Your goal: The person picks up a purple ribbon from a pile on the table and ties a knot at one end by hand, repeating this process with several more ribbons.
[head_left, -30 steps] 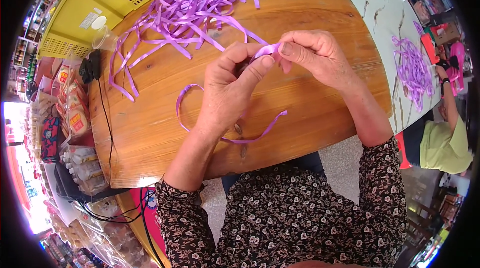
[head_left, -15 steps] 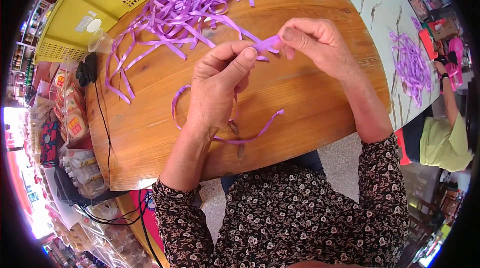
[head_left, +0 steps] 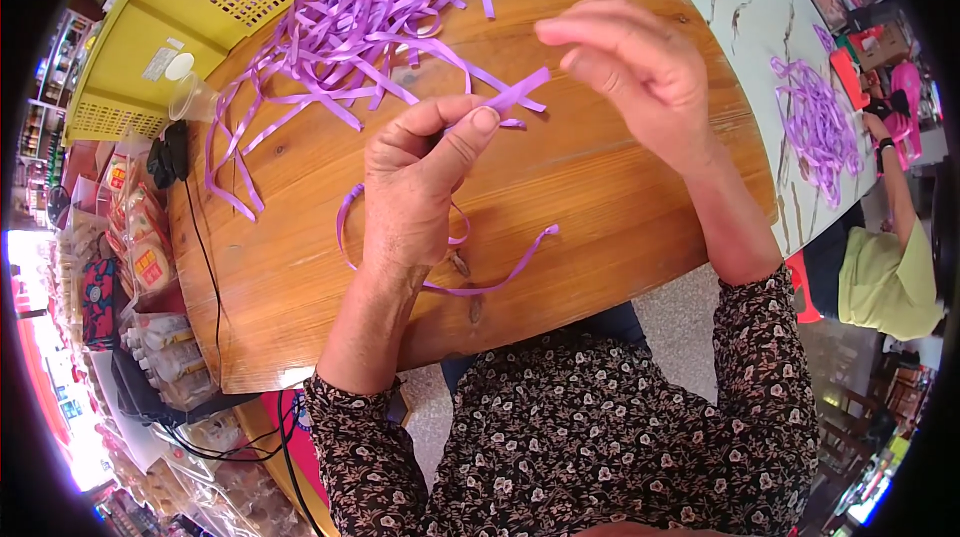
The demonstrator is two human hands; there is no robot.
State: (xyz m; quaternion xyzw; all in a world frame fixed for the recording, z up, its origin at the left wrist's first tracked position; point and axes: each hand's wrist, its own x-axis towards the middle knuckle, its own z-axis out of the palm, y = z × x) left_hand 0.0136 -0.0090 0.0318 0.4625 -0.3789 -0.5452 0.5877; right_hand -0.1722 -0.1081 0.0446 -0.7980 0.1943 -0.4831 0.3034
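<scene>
Between thumb and forefinger, my left hand (head_left: 420,172) pinches a purple ribbon (head_left: 522,89), whose flat end sticks out toward the right. The rest of that ribbon hangs below the hand, and a loose length (head_left: 505,275) curls on the wooden table (head_left: 600,207). My right hand (head_left: 640,72) is raised apart from the ribbon end, fingers stretched and holding nothing. Beyond my hands lies a tangled heap of purple ribbons (head_left: 375,12), with several strands trailing left and toward me.
A yellow plastic crate (head_left: 130,47) stands at the far left beside a clear plastic cup (head_left: 193,97). Black cables run down the table's left side near packaged goods (head_left: 150,267). At right, another person's arm (head_left: 893,187) reaches toward a marble-patterned table (head_left: 760,27) bearing more purple ribbons (head_left: 815,127).
My right hand has let go of the ribbon end, opened its fingers and moved up and to the right. My left hand has shifted slightly left, still pinching the ribbon.
</scene>
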